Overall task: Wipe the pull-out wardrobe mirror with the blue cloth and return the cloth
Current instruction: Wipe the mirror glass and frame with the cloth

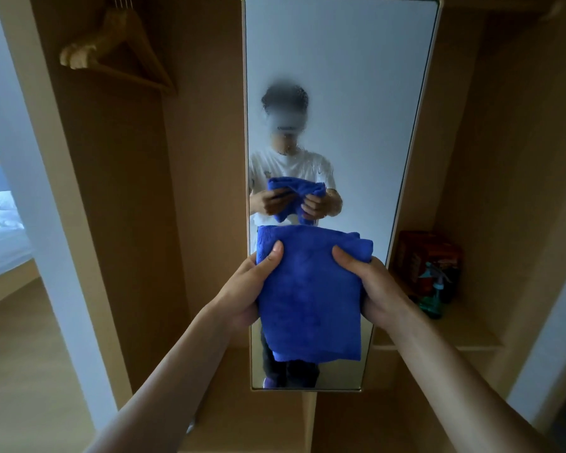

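A tall, narrow pull-out mirror [340, 93] in a light wooden frame stands straight ahead, between two wardrobe compartments. In front of its lower half I hold a folded blue cloth [311, 295] with both hands. My left hand [242, 289] grips the cloth's left edge, thumb on top. Gripping the right edge the same way is my right hand [370, 286]. The cloth hangs down and hides part of the mirror's lower glass. The glass reflects a person holding the cloth.
Wooden hangers [111, 50] hang in the left compartment. On the right shelf [455, 331] stand a reddish box [428, 259] and a green spray bottle [435, 295]. A white bed [0, 230] shows at the far left, beyond a white door frame.
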`<move>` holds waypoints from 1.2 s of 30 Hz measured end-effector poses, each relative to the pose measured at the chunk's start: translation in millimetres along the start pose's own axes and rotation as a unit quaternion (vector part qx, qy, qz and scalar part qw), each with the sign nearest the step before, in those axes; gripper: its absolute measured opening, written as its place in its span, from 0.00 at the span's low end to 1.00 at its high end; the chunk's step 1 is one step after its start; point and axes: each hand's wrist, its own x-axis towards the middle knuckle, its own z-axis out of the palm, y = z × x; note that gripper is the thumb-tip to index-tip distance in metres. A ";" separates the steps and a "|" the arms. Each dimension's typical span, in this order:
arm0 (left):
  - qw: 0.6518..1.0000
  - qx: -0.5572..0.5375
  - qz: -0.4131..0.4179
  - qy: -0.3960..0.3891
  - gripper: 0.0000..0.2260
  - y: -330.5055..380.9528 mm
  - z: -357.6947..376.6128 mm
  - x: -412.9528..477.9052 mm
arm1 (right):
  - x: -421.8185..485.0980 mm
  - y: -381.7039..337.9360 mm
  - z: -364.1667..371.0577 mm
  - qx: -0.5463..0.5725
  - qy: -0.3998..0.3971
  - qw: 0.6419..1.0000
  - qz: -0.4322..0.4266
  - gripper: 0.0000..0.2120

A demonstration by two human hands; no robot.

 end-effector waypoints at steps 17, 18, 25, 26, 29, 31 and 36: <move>0.949 0.241 0.075 0.189 0.12 -16.3 37.4 63.6 | 37.2 -5.7 -37.6 0.044 -0.069 0.997 -0.015 0.21; 0.944 0.253 0.094 0.187 0.08 -15.0 41.3 64.0 | 40.8 -5.3 -39.6 0.049 -0.067 0.996 -0.026 0.20; 0.954 0.259 0.143 0.054 0.19 -18.5 64.4 71.3 | 61.3 -16.3 -42.8 0.032 -0.083 0.992 -0.094 0.20; 0.953 0.255 0.149 0.063 0.20 -17.1 66.5 73.5 | 63.1 -19.5 -43.0 0.030 -0.084 0.991 -0.101 0.21; 0.949 0.255 0.164 0.087 0.21 -11.9 67.1 81.7 | 67.3 -29.0 -46.3 0.021 -0.086 0.990 -0.108 0.20; 0.944 0.259 0.182 0.095 0.20 -9.3 69.0 86.2 | 69.3 -35.8 -48.4 -0.002 -0.070 0.991 -0.117 0.18; 0.933 0.256 0.215 0.132 0.14 -4.6 77.9 92.0 | 70.4 -47.3 -44.4 -0.088 -0.009 0.983 -0.159 0.16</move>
